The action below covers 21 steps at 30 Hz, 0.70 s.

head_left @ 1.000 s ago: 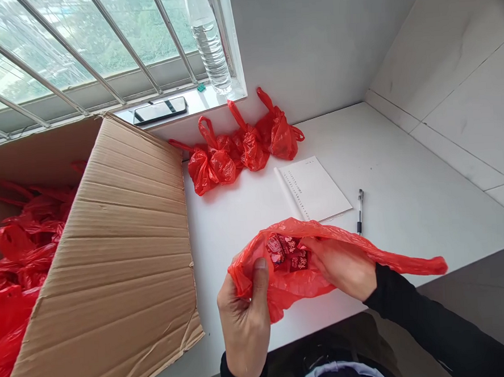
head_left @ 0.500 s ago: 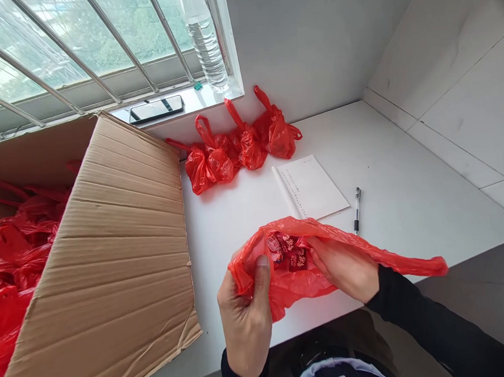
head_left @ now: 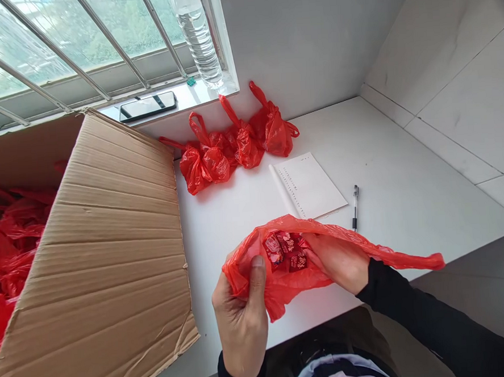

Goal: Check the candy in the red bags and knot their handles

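A red plastic bag (head_left: 290, 291) is spread wide at its mouth near the front of the white table. Its left rim is pinched between the thumb and fingers of my left hand (head_left: 243, 320). Inside lie several small red wrapped candies (head_left: 286, 252) with printed characters. My right hand (head_left: 344, 262) reaches into the bag from the right, up to the wrist. Its fingertips are beside the candies but hidden by the red plastic, so their grip does not show. One bag handle stretches to the right past my black sleeve.
A cardboard box (head_left: 122, 242) holding red bags (head_left: 14, 243) stands at left. Several tied red bags (head_left: 247, 146) line the wall. A notebook (head_left: 315, 184) and a pen (head_left: 355, 208) lie on the table (head_left: 422, 184). On the sill are a phone (head_left: 148, 105) and water bottle (head_left: 200, 41).
The whole view has shifted slightly. My left hand keeps its hold on the bag's rim, and my right hand stays inside the bag with little visible movement.
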{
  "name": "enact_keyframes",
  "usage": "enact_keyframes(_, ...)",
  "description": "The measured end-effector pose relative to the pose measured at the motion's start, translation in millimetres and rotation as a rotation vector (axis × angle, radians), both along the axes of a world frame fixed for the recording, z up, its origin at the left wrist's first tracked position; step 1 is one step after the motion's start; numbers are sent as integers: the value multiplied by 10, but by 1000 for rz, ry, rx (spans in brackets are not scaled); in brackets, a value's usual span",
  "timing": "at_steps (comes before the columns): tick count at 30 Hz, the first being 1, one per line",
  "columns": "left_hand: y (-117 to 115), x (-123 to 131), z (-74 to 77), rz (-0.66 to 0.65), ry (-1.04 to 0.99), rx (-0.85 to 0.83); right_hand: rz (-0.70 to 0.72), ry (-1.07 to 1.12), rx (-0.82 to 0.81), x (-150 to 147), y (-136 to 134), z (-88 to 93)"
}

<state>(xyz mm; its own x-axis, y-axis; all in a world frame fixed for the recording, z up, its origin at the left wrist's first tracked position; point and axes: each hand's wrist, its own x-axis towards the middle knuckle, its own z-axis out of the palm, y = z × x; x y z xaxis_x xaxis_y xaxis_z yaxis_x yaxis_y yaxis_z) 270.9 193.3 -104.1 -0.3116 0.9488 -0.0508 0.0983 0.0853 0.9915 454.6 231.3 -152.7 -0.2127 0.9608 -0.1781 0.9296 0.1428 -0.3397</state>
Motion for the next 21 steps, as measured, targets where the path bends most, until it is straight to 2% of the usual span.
enact_keyframes(3, 6, 1, 6, 1, 4, -3, 95, -30, -16, -48, -5, -77)
enact_keyframes(8, 21, -6, -10, -4, 10, -3, 87, -67, -29, -260, 24, -101)
enact_keyframes(12, 18, -9, -25, -23, -16, -20, 111, -6, -23, -419, 54, -106)
enact_keyframes(16, 10, -13, -3, -60, 13, 31, 148, 60, -41, -494, 120, -161)
enact_keyframes(21, -19, -55, -24, -21, -37, -16, 152, 113, -10, -457, 155, -55)
